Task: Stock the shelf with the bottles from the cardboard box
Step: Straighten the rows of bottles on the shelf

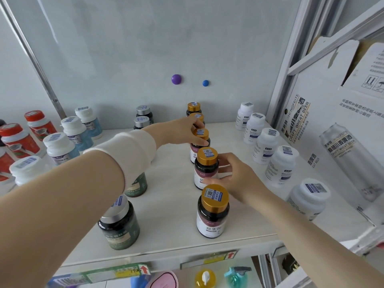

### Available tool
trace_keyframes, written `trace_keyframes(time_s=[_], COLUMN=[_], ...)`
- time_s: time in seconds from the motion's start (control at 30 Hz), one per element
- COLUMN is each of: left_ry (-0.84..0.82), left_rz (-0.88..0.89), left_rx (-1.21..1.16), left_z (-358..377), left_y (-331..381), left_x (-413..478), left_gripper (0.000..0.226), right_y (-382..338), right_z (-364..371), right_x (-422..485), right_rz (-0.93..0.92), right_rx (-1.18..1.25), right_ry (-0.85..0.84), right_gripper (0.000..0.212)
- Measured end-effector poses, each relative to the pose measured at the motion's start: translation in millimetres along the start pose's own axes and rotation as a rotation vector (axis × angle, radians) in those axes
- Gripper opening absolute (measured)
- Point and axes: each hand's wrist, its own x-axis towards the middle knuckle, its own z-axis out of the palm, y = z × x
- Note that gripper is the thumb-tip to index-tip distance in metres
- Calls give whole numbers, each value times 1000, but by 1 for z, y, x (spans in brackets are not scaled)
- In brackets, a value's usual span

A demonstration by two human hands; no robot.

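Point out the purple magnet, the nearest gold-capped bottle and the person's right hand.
purple magnet [176,79], head view, centre of its dome.
nearest gold-capped bottle [212,213], head view, dark glass below the cap.
right hand [235,173], head view, back of the hand.

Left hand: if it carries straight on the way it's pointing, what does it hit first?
The left hand grips the middle gold-capped bottle; pushing on would shove it toward the white bottles at the right, probably those near the back, though depth is unclear.

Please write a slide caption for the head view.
On the white shelf, left hand grips one gold-capped dark bottle, right hand its nearer neighbour.
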Motion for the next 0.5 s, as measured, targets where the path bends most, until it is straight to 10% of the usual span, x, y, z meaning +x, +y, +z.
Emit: trace_keyframes(time_s=[0.23, 0.5], left_ry=[112, 154], left_rz=[12, -115], left_rx=[176, 806], left_z=[-36, -81], left_y=[2, -38], left_x=[-44, -104], left_gripper=[51, 43], right_y=[-34, -99], right_z=[-34, -10], right_x=[3, 28], right_rz=[-133, -369], right_rx=[-120, -868], right_ry=[73, -62], right_gripper=[54, 53])
